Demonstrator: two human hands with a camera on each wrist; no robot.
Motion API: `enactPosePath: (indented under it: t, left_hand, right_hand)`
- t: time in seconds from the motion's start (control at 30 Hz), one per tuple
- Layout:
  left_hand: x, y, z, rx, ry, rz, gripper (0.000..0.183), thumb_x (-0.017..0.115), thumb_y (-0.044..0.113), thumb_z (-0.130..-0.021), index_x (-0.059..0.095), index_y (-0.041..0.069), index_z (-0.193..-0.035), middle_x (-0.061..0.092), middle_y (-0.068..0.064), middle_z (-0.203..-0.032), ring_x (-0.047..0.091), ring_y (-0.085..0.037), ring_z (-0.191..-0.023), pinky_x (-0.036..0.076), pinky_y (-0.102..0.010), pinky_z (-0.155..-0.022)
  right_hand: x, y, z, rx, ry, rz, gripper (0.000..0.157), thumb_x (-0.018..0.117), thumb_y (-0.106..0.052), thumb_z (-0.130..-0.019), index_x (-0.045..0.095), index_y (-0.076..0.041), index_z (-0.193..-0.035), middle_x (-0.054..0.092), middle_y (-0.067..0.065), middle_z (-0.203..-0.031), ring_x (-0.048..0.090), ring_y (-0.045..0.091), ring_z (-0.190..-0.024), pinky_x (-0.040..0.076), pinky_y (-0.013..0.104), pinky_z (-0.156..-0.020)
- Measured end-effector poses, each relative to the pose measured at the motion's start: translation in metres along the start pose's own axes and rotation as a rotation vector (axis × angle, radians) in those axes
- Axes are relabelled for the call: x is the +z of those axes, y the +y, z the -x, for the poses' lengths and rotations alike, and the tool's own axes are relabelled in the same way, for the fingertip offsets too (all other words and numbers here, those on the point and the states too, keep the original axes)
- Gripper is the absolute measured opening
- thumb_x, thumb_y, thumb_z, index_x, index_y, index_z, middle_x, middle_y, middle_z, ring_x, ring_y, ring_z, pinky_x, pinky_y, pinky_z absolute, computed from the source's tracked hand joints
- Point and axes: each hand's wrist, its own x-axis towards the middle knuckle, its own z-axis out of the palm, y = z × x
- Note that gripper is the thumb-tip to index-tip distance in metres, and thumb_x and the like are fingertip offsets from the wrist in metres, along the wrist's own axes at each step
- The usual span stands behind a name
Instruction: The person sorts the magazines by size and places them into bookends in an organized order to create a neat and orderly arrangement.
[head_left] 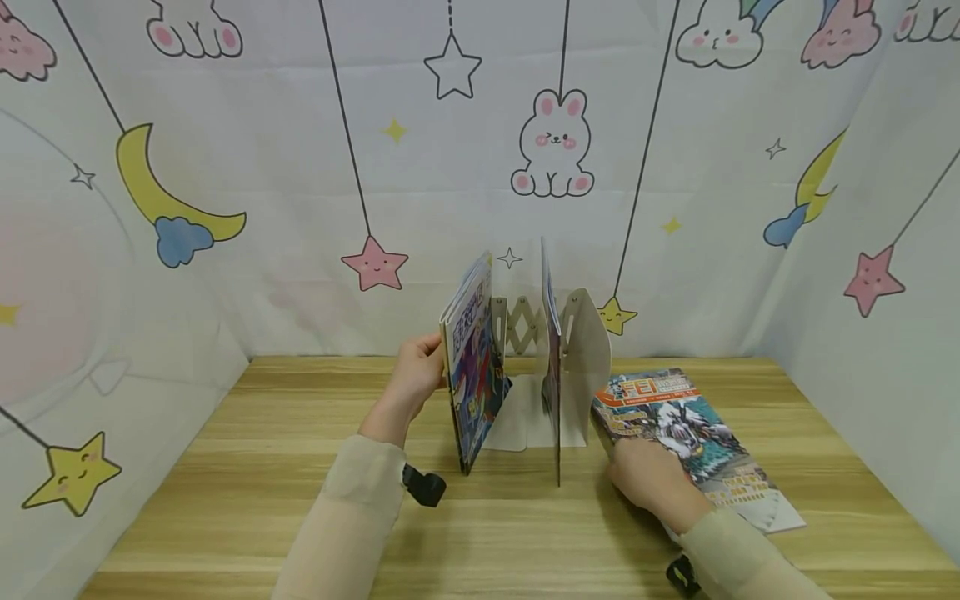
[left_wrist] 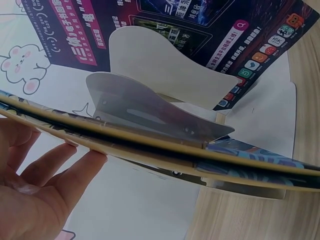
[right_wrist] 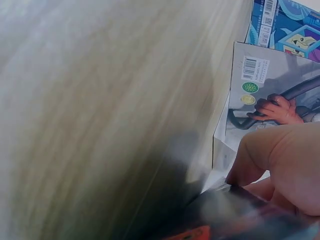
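Observation:
My left hand (head_left: 417, 371) rests against the outer side of several comic magazines (head_left: 476, 375) with colourful covers, standing upright in a pale metal bookend (head_left: 592, 367). In the left wrist view, its fairly straight fingers (left_wrist: 80, 170) touch the outer cover near the edge. Another thin magazine (head_left: 553, 367) stands at the bookend's right plate; its dark cover with white and pink print (left_wrist: 215, 55) shows in the left wrist view. My right hand (head_left: 652, 475) pinches the left edge of a magazine (head_left: 697, 433) lying tilted on the table, with a teal, white and orange cover.
The wood-grain table (head_left: 300, 467) reaches back to a white cloth backdrop (head_left: 292, 167) printed with stars, moons and rabbits. Cloth walls also close off both sides. Folding cross-links (head_left: 522, 325) join the bookend's plates at the rear. A black strap (head_left: 423, 485) is on the left wrist.

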Motion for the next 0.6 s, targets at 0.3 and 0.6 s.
enactPosePath:
  t: [0.3,0.6]
  left_hand:
    - [0.0,-0.001,0.0,-0.004,0.005,-0.001,0.031,0.048,0.02,-0.1,0.064,0.003,-0.12,0.041,0.006,-0.05,0.046,-0.006,-0.052,0.051,-0.025,-0.057]
    - [0.0,-0.002,0.0,0.005,0.002,0.015,0.033,0.047,0.021,-0.1,0.063,0.002,-0.121,0.062,0.007,-0.072,0.057,-0.006,-0.061,0.054,-0.026,-0.059]
  right_hand:
    - [-0.002,0.007,-0.002,-0.014,0.012,-0.028,0.015,0.064,-0.014,-0.078,0.056,-0.007,-0.069,0.062,0.011,-0.073,0.056,0.022,-0.063,0.048,0.043,-0.054]
    - [-0.006,0.012,-0.002,-0.017,0.006,-0.057,0.011,0.061,-0.009,-0.077,0.054,-0.005,-0.07,0.058,0.009,-0.069,0.05,0.021,-0.058,0.042,0.037,-0.049]
